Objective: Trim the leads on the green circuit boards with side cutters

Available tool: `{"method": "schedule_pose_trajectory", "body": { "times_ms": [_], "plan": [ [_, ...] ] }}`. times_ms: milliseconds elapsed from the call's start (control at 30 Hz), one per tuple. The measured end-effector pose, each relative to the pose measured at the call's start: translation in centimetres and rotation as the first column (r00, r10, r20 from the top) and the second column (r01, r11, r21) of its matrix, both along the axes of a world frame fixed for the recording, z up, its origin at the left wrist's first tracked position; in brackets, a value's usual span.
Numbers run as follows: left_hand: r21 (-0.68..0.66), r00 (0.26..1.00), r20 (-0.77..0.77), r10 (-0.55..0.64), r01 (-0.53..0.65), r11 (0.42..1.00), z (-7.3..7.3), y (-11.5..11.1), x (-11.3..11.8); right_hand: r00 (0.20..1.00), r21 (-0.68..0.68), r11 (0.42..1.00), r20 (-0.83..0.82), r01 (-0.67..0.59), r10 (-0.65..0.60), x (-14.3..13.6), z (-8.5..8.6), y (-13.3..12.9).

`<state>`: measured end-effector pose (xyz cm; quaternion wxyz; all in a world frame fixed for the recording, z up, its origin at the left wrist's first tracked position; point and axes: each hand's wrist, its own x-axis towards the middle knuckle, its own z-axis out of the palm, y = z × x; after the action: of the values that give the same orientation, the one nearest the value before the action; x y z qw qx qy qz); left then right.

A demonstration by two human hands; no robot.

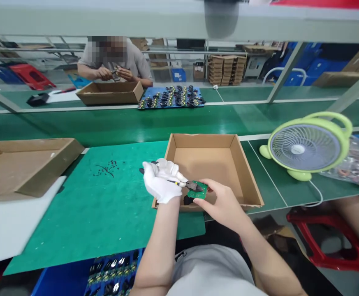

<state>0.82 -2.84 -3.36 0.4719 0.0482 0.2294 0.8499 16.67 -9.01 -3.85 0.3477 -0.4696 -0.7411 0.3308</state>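
Well, the widest thing before me is the green belt, running crosswise beyond my green mat. Overlapping the mat's right side sits an open cardboard box; a second carton lies at far left, and a lime-green fan stands right of the open box. Smaller comes my left hand, white-gloved, palm up, its fingers curled round the cutters. With my bare right hand I pinch the green circuit board by its right side, thumb at the lower edge, above the open box's near side. The cutters' jaws overlap the board's face; whether they grip anything, I can't tell. Smallest, black bits lie scattered on the mat.
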Motion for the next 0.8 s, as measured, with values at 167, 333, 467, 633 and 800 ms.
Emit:
{"method": "schedule_pose_trajectory", "body": {
  "times_ms": [167, 333, 467, 633, 800],
  "plan": [
    [-0.029, 0.999, 0.003, -0.048, 0.048, 0.998, 0.2, 0.2, -0.3, 0.999, 0.022, 0.999, -0.02, 0.028, -0.028, 0.0, -0.6, 0.0],
    [-0.021, 1.0, -0.013, -0.001, 0.001, 1.0, 1.2, -0.6, 0.2, 0.994, 0.025, 0.998, -0.094, 0.063, -0.06, 1.9, -0.5, -0.1],
    [-0.045, 1.0, -0.02, 0.018, -0.019, 0.999, 2.7, -1.4, 1.8, 0.981, 0.007, 0.997, -0.18, 0.073, -0.071, 3.4, -0.4, -0.3],
    [-0.1, 1.0, -0.025, 0.005, -0.007, 0.995, 4.1, -1.9, 3.9, 0.976, 0.009, 0.998, -0.209, 0.059, -0.056, 4.9, 0.0, -0.4],
    [-0.149, 1.0, -0.025, -0.01, 0.007, 0.989, 4.2, -1.9, 4.9, 0.979, 0.021, 1.0, -0.205, 0.023, -0.018, 5.5, 0.5, 0.1]
  ]
}}
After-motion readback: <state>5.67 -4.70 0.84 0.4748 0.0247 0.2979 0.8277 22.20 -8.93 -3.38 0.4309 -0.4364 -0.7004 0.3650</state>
